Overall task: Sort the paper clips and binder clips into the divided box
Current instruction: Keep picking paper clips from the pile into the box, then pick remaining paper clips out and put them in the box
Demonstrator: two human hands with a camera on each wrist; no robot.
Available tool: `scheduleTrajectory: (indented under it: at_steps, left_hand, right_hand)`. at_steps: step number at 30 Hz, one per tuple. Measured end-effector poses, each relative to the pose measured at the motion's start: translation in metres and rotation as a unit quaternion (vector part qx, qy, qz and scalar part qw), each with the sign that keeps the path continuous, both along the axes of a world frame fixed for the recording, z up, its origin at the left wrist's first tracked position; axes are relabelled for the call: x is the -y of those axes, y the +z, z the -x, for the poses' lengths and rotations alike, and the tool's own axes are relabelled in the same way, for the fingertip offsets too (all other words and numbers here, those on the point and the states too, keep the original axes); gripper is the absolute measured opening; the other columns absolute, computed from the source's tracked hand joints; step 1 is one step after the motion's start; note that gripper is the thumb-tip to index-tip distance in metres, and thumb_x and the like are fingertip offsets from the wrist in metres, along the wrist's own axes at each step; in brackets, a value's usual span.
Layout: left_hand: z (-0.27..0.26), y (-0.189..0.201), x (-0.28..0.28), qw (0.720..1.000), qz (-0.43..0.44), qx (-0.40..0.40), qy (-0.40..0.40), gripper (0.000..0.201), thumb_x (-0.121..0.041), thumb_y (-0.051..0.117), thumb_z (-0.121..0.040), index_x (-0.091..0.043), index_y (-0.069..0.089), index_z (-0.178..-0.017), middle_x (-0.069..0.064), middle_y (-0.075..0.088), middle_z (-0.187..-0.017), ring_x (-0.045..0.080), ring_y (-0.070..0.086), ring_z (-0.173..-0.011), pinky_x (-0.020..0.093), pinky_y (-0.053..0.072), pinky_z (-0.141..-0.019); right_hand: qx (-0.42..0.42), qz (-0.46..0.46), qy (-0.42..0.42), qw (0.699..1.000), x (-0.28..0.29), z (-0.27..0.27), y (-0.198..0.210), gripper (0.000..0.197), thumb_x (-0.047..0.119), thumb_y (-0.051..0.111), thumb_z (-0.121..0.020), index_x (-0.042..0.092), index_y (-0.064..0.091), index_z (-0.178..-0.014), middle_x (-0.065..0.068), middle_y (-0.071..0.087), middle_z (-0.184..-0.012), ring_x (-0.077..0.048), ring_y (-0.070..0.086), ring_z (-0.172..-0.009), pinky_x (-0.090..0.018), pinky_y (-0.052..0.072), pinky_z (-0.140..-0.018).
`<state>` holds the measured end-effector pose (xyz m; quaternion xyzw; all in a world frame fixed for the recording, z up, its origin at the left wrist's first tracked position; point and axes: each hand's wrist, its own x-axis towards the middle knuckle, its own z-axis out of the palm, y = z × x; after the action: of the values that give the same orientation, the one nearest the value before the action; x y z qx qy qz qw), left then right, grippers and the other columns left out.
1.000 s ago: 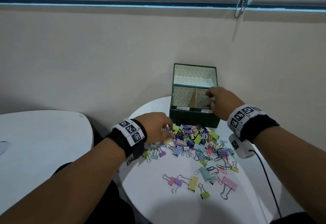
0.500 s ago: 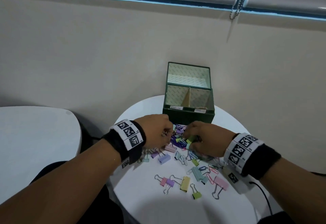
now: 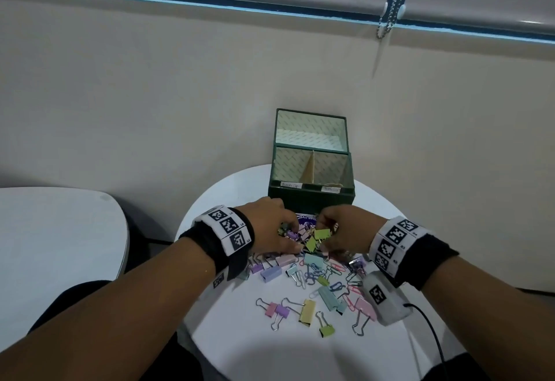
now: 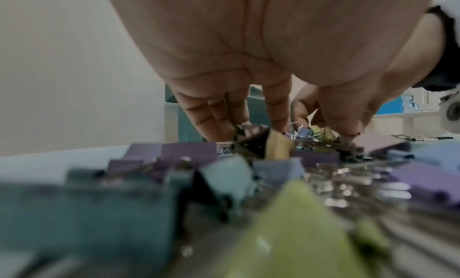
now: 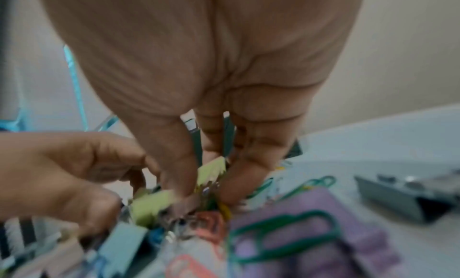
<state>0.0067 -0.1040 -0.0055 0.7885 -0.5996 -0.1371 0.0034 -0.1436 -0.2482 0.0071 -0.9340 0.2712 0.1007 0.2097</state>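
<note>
- The box (image 3: 310, 199), lid up, stands at the far edge of the round tabletop (image 3: 264, 347).
- The clips (image 3: 306, 263) lie heaped just in front of the box, with strays nearer the person.
- Left hand (image 3: 267, 227): fingertips down in the heap by the box; whether it grasps anything I cannot tell.
- Right hand (image 3: 345, 230): pinches a green clip (image 5: 211, 170) just before the box.

Both hands (image 3: 306, 233) in clip pile (image 3: 312, 263), before green box (image 3: 310, 197).
</note>
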Motion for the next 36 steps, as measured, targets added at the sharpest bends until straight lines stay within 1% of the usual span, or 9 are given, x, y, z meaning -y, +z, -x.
scheduleTrajectory:
  at_steps: [5, 9, 13, 19, 22, 26, 31, 33, 36]
  left_hand:
    - [-0.002, 0.000, -0.002, 0.999, 0.027, 0.020, 0.014, 0.031, -0.055, 0.059, -0.092, -0.038, 0.064, -0.117, -0.006, 0.048, -0.112, 0.016, 0.048, -0.110, 0.035, 0.046, -0.090]
    - [0.002, 0.004, -0.002, 0.998, 0.065, 0.024, 0.006, 0.035, -0.060, 0.057, -0.091, -0.037, 0.063, -0.116, -0.008, 0.049, -0.113, 0.013, 0.046, -0.110, 0.033, 0.045, -0.090]
    - [0.011, 0.005, -0.002, 0.998, 0.050, -0.014, -0.034, 0.062, -0.077, 0.063, -0.075, -0.046, 0.056, -0.128, -0.012, 0.047, -0.119, 0.011, 0.042, -0.113, 0.035, 0.044, -0.095]
    - [0.019, 0.000, 0.001, 0.997, 0.016, 0.019, -0.072, 0.064, -0.073, 0.069, -0.072, -0.050, 0.055, -0.131, -0.012, 0.044, -0.117, 0.012, 0.037, -0.111, 0.037, 0.044, -0.095]
    - [0.017, 0.000, -0.001, 0.998, 0.024, 0.023, -0.062, 0.055, -0.065, 0.069, -0.077, -0.042, 0.059, -0.126, -0.010, 0.047, -0.117, 0.013, 0.039, -0.111, 0.038, 0.045, -0.096]
    - [0.014, 0.000, -0.001, 0.998, 0.030, 0.007, -0.062, 0.054, -0.065, 0.072, -0.073, -0.041, 0.061, -0.119, -0.012, 0.047, -0.117, 0.012, 0.040, -0.112, 0.037, 0.045, -0.095]
    - [0.018, 0.002, 0.005, 0.995, 0.020, 0.017, -0.101, 0.081, -0.067, 0.063, -0.081, -0.041, 0.033, -0.151, -0.015, 0.033, -0.156, 0.016, 0.029, -0.141, 0.042, 0.029, -0.115]
    - [0.019, -0.001, 0.007, 0.993, 0.000, 0.033, -0.112, 0.087, -0.071, 0.058, -0.083, -0.039, 0.022, -0.156, -0.013, 0.025, -0.162, 0.016, 0.025, -0.145, 0.044, 0.026, -0.118]
    - [0.017, -0.004, 0.008, 0.993, -0.011, 0.059, -0.098, 0.081, -0.077, 0.050, -0.082, -0.038, 0.034, -0.151, -0.009, 0.041, -0.151, 0.020, 0.035, -0.136, 0.044, 0.034, -0.111]
  right_hand:
    - [0.139, -0.227, -0.081, 0.960, 0.013, 0.011, 0.011, 0.023, -0.009, 0.062, -0.091, 0.011, 0.065, -0.102, -0.014, 0.069, -0.106, -0.027, 0.076, -0.087, -0.037, 0.063, -0.078]
    - [0.028, -0.032, -0.039, 0.998, 0.021, 0.025, 0.025, 0.016, 0.015, 0.072, -0.089, 0.020, 0.065, -0.102, -0.002, 0.070, -0.104, -0.021, 0.072, -0.092, -0.036, 0.061, -0.081]
    - [-0.120, 0.005, -0.015, 0.993, 0.012, 0.031, 0.019, 0.067, 0.060, 0.087, -0.063, 0.038, 0.058, -0.120, 0.013, 0.066, -0.108, -0.011, 0.064, -0.097, -0.034, 0.052, -0.094]
    - [-0.053, 0.059, 0.067, 0.995, -0.004, 0.018, -0.002, 0.017, 0.025, 0.076, -0.084, 0.031, 0.060, -0.090, 0.006, 0.068, -0.098, -0.015, 0.061, -0.089, -0.027, 0.051, -0.080]
    - [-0.022, 0.032, 0.072, 0.997, 0.000, 0.016, -0.001, 0.019, 0.009, 0.064, -0.087, 0.026, 0.060, -0.078, 0.007, 0.069, -0.085, -0.011, 0.060, -0.076, -0.020, 0.046, -0.067]
    - [0.065, -0.087, -0.029, 0.994, 0.018, 0.019, 0.009, 0.008, 0.015, 0.065, -0.094, 0.020, 0.070, -0.099, 0.001, 0.075, -0.090, -0.012, 0.071, -0.073, -0.024, 0.059, -0.065]
    - [-0.012, 0.106, 0.032, 0.994, 0.029, 0.002, 0.000, 0.041, 0.017, 0.061, -0.094, 0.030, 0.062, -0.133, 0.004, 0.065, -0.129, -0.020, 0.062, -0.113, -0.031, 0.049, -0.099]
    - [-0.060, 0.130, 0.070, 0.987, 0.022, -0.005, -0.006, 0.051, 0.016, 0.070, -0.086, 0.029, 0.061, -0.133, 0.000, 0.063, -0.127, -0.024, 0.062, -0.113, -0.037, 0.053, -0.098]
    - [-0.078, 0.158, 0.075, 0.982, 0.015, -0.008, -0.012, 0.052, 0.015, 0.079, -0.074, 0.023, 0.063, -0.123, -0.004, 0.058, -0.117, -0.025, 0.064, -0.101, -0.038, 0.058, -0.088]
